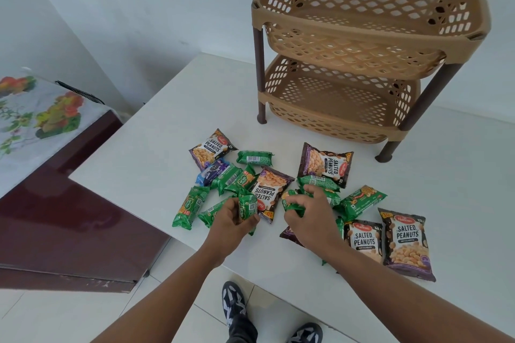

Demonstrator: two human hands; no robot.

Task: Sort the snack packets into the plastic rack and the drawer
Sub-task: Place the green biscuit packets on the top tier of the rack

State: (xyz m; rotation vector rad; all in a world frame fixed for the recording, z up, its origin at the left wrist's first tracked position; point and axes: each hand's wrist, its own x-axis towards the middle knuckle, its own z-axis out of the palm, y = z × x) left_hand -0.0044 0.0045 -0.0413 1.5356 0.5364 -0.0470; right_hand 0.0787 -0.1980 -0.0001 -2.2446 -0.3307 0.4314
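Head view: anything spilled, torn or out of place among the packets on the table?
Nothing looks damaged or spilled. The odd one out is a single blue biscuit packet, half buried under green packets beside the top-left brown salted peanuts packet. Both tiers of the tan plastic rack are empty.

I counted five salted peanut packets (pixel 408 242) on the table (pixel 139 164), plus one blue cookie packet (pixel 210 172). Green biscuit packets (pixel 255 157) came to roughly ten, hands hid some. One two-tier rack (pixel 362 47).
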